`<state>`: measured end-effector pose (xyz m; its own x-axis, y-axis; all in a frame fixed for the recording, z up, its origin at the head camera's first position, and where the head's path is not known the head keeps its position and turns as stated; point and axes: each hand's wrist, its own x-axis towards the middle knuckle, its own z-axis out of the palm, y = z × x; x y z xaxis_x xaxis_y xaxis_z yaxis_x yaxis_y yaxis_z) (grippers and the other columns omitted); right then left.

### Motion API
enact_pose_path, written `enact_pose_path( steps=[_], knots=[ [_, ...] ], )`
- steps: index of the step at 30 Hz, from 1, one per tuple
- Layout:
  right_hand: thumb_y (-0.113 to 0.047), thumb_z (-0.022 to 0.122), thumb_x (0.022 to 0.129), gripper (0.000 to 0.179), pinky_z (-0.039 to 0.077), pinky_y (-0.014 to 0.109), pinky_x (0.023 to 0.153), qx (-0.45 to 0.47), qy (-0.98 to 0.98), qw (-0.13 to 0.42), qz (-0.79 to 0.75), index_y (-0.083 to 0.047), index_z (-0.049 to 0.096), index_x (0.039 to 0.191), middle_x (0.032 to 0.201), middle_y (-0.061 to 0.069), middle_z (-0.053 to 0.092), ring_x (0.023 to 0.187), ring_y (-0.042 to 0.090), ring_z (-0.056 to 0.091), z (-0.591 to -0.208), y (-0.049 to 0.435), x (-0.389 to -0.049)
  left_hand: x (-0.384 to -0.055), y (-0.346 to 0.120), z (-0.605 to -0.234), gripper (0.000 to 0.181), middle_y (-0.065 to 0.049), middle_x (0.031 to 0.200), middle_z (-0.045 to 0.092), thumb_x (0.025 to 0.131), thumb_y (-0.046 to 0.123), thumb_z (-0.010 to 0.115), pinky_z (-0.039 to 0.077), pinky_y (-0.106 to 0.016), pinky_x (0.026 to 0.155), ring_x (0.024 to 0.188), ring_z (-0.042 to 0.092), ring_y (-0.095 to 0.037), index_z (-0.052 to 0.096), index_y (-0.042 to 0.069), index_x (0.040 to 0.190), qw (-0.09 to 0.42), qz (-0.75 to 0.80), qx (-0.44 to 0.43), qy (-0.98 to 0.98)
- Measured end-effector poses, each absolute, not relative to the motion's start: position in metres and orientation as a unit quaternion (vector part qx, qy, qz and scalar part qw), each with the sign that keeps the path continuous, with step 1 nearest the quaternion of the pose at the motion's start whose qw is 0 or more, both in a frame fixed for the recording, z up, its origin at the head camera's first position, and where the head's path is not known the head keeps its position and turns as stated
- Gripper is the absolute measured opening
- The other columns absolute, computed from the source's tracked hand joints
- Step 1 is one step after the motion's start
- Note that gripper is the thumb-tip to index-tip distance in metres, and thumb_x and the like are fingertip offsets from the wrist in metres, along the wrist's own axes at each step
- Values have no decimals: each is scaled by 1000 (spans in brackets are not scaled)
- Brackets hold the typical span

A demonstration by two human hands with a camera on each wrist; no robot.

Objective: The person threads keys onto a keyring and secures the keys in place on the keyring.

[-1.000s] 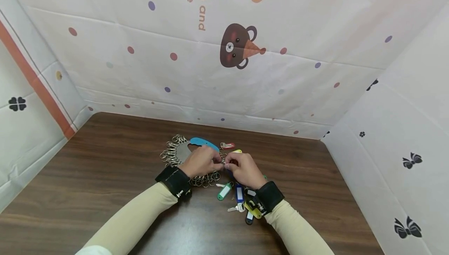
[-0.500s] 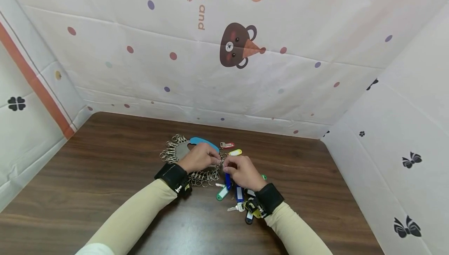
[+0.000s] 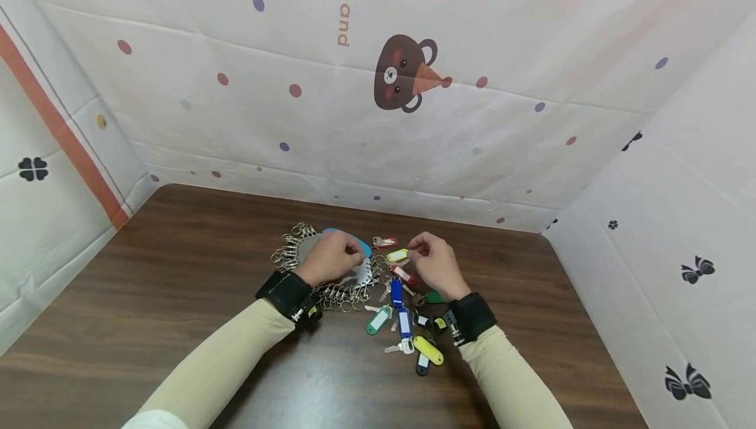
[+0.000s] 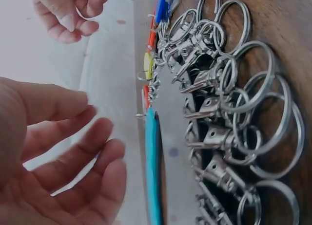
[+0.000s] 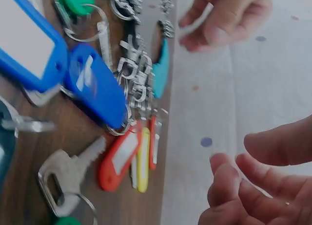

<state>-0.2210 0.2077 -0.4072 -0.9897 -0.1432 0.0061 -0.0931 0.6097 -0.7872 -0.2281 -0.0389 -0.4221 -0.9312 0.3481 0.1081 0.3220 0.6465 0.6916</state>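
My left hand (image 3: 332, 256) hovers over a grey metal plate (image 3: 357, 274) with a blue handle (image 3: 357, 243). Its fingers are loosely bent with nothing between them, as the left wrist view also shows. Snap hooks with split rings (image 4: 265, 96) fringe the plate's edge. Off to the right, my right hand (image 3: 438, 264) is raised beside a yellow key tag (image 3: 398, 255) and a red key tag (image 3: 403, 274); in the right wrist view its relaxed fingers are empty. A blue key tag (image 3: 396, 292) lies at the plate's right edge, with a key beside it.
Nearer the front lie a green key tag (image 3: 379, 319), a second blue tag (image 3: 404, 323), a yellow tag (image 3: 428, 350) and a black tag (image 3: 422, 365). Another red tag (image 3: 385, 242) lies behind. The wooden table (image 3: 195, 271) meets a printed white sheet (image 3: 266, 121) at the back.
Both hands were together at the plate's right edge, the blue tag hanging below the right fingers. The right hand has let go and moved right and back; the left has shifted slightly left.
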Motion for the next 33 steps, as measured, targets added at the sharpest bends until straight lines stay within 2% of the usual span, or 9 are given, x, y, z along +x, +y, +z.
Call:
enact_pose_path(
  steps=[5,7,10,13,17,20,25,29,33],
  knots=[
    [-6,69,97,6,48,31,68,-92,928,72,-353,-2,73,100,89,9,68,79,23,57,-407,216,-219,-222,-38,-419,21,6,66,62,98,10,67,41,-25,61,58,49,-7,78,8,80,63,344,217,911],
    [-5,72,94,2,49,31,69,-108,940,96,-308,-6,74,96,87,6,68,77,21,58,-410,218,-217,-219,-36,-418,22,6,65,57,96,7,67,38,-26,60,59,45,-8,76,9,76,80,327,225,914],
    [-5,78,89,8,48,30,69,-129,949,141,-252,-10,72,92,83,2,66,75,19,57,-418,219,-214,-214,-32,-422,17,5,71,62,93,8,70,42,-27,61,61,48,-9,76,11,78,91,293,229,924],
    [-5,80,87,12,45,29,67,-148,948,169,-225,-12,70,87,79,1,63,73,18,55,-426,220,-210,-210,-26,-427,6,3,86,74,91,12,76,53,-30,67,69,60,-9,79,15,87,92,260,227,934],
    [1,73,88,16,42,29,65,-156,951,161,-212,-11,67,79,74,2,59,70,19,53,-431,220,-210,-206,-19,-431,11,-1,91,76,88,12,79,54,-32,65,71,63,-11,80,13,98,97,241,251,932],
    [3,69,91,18,42,29,65,-156,953,157,-209,-11,67,79,74,2,58,70,19,53,-433,222,-211,-205,-15,-431,14,-1,93,76,86,9,78,52,-30,62,71,60,-11,80,13,99,101,234,272,928],
    [-2,64,100,12,41,30,67,-141,942,158,-260,-8,63,89,79,5,55,73,20,52,-435,228,-211,-204,-14,-432,7,1,85,71,87,6,78,49,-27,62,70,57,-10,76,12,85,98,241,286,922],
    [-4,59,104,11,42,29,65,-133,921,141,-338,-6,59,93,84,7,55,72,19,53,-436,232,-211,-206,-16,-435,19,4,76,63,90,4,76,48,-27,64,68,56,-10,68,14,76,90,275,286,913],
    [-4,58,105,6,49,27,61,-130,889,138,-417,-3,58,100,84,8,58,67,19,58,-431,234,-210,-209,-19,-436,22,5,75,60,94,9,74,47,-27,67,67,54,-10,64,16,75,91,322,263,905]
  ],
)
